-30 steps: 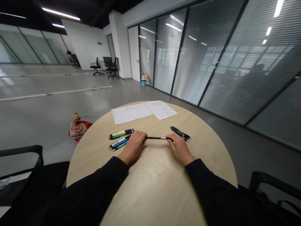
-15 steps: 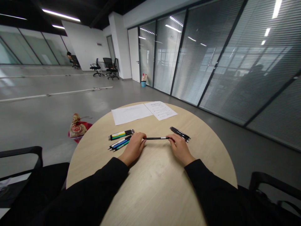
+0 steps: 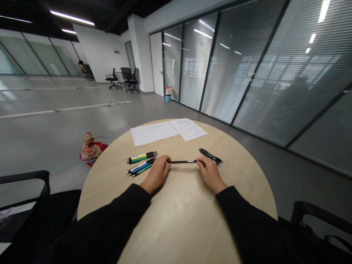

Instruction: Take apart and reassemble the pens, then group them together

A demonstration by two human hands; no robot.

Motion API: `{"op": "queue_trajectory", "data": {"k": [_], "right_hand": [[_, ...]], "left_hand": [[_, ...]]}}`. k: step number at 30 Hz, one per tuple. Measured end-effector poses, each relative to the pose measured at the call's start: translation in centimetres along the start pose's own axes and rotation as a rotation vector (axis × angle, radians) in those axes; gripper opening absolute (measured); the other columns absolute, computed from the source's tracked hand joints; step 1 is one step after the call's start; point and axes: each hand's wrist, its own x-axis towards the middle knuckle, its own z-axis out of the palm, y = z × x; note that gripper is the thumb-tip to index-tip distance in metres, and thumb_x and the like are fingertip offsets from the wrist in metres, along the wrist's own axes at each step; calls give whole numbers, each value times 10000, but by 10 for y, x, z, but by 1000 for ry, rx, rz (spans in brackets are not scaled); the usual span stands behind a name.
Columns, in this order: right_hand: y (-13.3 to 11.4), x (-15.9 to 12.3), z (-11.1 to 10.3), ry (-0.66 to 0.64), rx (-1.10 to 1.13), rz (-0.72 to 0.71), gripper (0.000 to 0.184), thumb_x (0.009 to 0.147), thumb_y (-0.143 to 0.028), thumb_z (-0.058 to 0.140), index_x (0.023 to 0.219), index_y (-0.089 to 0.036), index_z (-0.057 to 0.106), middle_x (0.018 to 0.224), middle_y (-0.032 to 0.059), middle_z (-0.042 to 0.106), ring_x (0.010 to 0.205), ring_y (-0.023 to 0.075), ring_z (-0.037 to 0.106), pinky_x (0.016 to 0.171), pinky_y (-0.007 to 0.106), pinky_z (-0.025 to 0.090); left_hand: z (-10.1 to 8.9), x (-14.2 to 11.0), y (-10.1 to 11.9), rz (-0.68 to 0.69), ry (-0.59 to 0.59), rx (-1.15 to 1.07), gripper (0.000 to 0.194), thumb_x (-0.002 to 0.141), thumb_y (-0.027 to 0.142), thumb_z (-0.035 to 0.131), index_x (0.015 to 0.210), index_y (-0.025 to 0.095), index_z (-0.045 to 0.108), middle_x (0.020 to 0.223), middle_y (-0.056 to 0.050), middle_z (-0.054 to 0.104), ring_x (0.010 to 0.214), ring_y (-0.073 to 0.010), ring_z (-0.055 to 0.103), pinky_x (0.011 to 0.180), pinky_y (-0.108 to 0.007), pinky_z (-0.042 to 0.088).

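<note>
A slim black pen [image 3: 183, 161] with a pale band near its right end lies level between my hands. My left hand [image 3: 158, 171] pinches its left end, and my right hand [image 3: 210, 173] pinches the right end, so both tips are hidden by fingers. Just left of my left hand lie several pens in two groups: yellow and green pens [image 3: 141, 157] farther off, blue and green pens [image 3: 140, 168] nearer. Beyond my right hand is a bundle of black pens [image 3: 210, 156], lying slantwise.
Two white paper sheets, one nearly blank [image 3: 154, 133] and one printed [image 3: 188, 129], lie at the far side of the round wooden table [image 3: 178, 220]. Black armchairs stand at left [image 3: 41, 205] and right [image 3: 316, 216]. A bag [image 3: 92, 148] sits on the floor at left.
</note>
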Motion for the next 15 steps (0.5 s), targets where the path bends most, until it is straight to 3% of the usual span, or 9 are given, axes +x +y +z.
{"op": "queue_trajectory", "data": {"k": [15], "right_hand": [[0,0,0,-6,6,25,167,936,-213,507,930,-192,673,907,72,708,843,231,635,804,354,490]], "left_hand": [[1,0,0,-13,11,-10,79,926,209,469,930,188,545,894,-61,624,796,-210,575,733,-359,483]]}}
